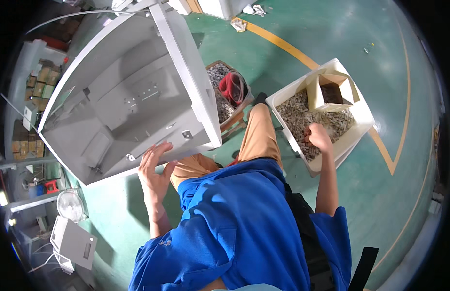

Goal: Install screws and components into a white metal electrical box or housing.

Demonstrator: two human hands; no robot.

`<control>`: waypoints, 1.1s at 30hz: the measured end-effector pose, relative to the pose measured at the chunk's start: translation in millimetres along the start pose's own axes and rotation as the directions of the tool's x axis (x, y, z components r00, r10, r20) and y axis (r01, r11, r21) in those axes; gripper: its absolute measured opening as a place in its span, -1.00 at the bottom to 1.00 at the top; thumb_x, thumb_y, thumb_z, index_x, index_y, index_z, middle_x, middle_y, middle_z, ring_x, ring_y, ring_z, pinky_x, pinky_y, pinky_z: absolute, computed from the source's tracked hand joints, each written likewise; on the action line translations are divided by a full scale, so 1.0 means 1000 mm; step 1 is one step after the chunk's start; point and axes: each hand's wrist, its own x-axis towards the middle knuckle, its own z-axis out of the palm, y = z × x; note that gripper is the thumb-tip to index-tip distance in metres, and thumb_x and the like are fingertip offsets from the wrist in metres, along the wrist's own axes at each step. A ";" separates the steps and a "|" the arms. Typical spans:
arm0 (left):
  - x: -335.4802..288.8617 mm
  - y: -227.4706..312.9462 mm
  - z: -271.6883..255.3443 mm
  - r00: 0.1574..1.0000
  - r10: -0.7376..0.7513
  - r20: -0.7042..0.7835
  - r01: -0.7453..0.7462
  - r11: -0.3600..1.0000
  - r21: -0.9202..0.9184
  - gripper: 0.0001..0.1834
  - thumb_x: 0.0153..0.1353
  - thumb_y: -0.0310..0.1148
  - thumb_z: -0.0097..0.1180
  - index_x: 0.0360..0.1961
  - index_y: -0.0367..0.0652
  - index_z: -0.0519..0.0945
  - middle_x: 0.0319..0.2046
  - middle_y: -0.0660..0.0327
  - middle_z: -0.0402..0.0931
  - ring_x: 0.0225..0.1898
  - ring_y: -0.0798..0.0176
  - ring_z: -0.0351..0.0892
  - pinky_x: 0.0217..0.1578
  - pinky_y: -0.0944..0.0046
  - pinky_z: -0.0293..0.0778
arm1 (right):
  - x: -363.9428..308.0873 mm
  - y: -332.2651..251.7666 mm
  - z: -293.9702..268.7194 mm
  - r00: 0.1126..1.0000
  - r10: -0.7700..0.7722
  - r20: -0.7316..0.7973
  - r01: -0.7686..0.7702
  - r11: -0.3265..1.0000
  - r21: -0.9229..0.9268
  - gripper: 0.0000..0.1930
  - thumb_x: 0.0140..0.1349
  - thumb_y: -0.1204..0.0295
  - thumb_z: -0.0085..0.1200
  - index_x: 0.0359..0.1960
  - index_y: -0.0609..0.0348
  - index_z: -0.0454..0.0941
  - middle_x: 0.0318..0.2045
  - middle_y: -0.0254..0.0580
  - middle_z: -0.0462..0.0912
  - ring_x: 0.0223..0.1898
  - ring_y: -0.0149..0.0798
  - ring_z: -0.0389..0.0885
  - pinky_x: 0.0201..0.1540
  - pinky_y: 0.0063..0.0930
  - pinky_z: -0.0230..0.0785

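Observation:
A large open grey metal cabinet (183,58) lies at my left, its hollow facing me. My left hand (156,169) is at its near edge, fingers stretched and apart, holding nothing. Small metal brackets (187,135) show on the cabinet's inner side near that hand. At my right stands a white plastic tub (363,116) with many small metal parts (293,114) in it. My right hand (319,137) reaches into the tub, fingers curled down at the parts. Whatever those fingers hold is hidden.
A small open cardboard box (314,93) sits in the tub's far end. Between cabinet and tub, another bin of small parts (217,73) holds a red cloth-like item (229,88). A fan (70,205) and a grey metal case (74,242) stand at far left. Yellow lines (283,43) mark the green floor.

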 end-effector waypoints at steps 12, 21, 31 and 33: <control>-0.002 0.048 0.029 0.997 0.078 0.029 -0.076 0.995 -0.067 -0.66 -0.34 -0.38 0.43 -0.50 -0.31 0.58 -0.53 0.11 0.50 -0.44 0.07 0.46 -0.39 0.18 0.40 | -0.021 -0.027 -0.039 0.995 0.028 -0.093 0.033 0.801 0.598 -0.89 0.11 0.51 0.06 -0.40 0.32 0.55 -0.57 -0.20 0.59 -0.58 -0.44 0.55 -0.51 -0.59 0.40; -0.023 0.052 0.023 0.998 0.042 0.042 -0.041 0.999 -0.019 -0.57 -0.22 -0.14 0.40 -0.46 -0.29 0.59 -0.55 0.13 0.50 -0.45 0.10 0.45 -0.39 0.19 0.38 | -0.045 -0.047 -0.062 0.996 0.024 -0.081 0.048 0.625 0.780 -0.79 0.21 0.42 0.05 -0.15 0.24 0.52 -0.39 -0.15 0.62 -0.51 -0.43 0.54 -0.39 -0.58 0.44; -0.028 0.041 0.023 0.999 -0.029 0.026 0.029 0.999 -0.016 -0.60 -0.27 -0.22 0.41 -0.47 -0.28 0.57 -0.55 0.12 0.48 -0.46 0.06 0.44 -0.39 0.17 0.36 | -0.039 -0.019 -0.056 0.959 0.138 -0.246 0.058 0.756 0.652 -0.76 0.15 0.59 0.05 -0.12 0.32 0.51 -0.31 -0.07 0.63 -0.44 -0.26 0.65 -0.33 -0.49 0.55; -0.028 0.036 0.022 0.999 -0.023 0.023 0.023 1.000 -0.006 -0.61 -0.27 -0.24 0.40 -0.46 -0.28 0.57 -0.55 0.12 0.48 -0.46 0.05 0.44 -0.39 0.18 0.36 | -0.037 -0.007 -0.056 0.921 0.229 -0.316 -0.022 0.838 0.546 -0.78 0.09 0.67 0.04 -0.19 0.35 0.52 -0.38 -0.06 0.63 -0.52 -0.28 0.64 -0.46 -0.53 0.52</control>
